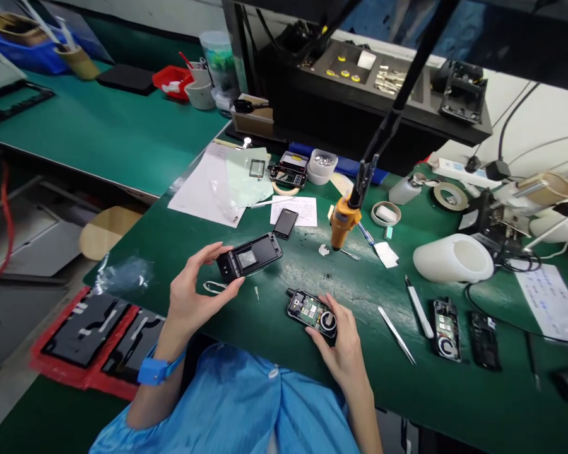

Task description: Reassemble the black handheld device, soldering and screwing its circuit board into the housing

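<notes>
My left hand grips one end of a black phone housing, thumb and fingers on its edges. The housing is raised and tilted, its hollow side with a pale square facing me. In my right hand is an opened handset, held by its lower end between thumb and fingers. A green circuit board and a round white-ringed part show inside it. A small dark phone-like part lies just beyond the housing. White tweezers rest to the right of my right hand.
An orange electric screwdriver hangs over the green bench. Rightward lie a white pen-like tool, another opened handset, a black cover and a white cylinder. Papers and a cup of small parts are behind.
</notes>
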A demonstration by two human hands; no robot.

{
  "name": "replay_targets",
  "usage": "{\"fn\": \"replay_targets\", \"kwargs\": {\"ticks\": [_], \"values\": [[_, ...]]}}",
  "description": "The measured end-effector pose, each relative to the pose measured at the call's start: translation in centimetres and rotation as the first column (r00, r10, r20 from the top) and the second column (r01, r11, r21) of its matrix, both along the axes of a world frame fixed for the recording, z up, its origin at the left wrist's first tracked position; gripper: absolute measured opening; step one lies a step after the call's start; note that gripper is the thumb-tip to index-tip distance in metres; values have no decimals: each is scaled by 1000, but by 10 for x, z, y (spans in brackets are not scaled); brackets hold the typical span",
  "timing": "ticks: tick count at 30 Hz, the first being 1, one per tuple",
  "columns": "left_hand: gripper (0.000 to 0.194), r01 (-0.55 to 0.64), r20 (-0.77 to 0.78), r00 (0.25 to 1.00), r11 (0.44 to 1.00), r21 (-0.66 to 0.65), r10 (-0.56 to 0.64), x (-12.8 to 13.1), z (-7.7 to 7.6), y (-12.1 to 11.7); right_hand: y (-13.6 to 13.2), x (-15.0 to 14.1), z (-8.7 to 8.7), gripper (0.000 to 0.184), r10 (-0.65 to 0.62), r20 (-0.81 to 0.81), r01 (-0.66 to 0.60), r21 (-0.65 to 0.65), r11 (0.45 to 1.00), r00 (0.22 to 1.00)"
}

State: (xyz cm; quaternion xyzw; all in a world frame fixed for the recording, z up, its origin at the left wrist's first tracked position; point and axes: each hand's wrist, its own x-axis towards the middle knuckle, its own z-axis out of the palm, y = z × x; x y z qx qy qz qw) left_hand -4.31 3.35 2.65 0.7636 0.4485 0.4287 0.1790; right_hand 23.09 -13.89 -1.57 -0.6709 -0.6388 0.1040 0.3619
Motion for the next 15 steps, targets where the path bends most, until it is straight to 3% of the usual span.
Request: {"fn": "replay_targets", "kwargs": {"ticks": [6, 12, 15], "values": [[61, 112, 51, 993, 992, -63, -108, 16, -5, -16, -15, -1, -1, 80, -43, -38, 41, -53, 998, 998], [66, 205, 63, 978, 973, -102, -200, 24, -5, -29, -33, 4, 17, 65, -156, 16, 152, 140, 978, 988], [64, 359, 24, 932, 917, -175, -360, 28, 0, -34, -39, 1, 30, 70, -180, 83, 161, 199, 967, 980]]}}
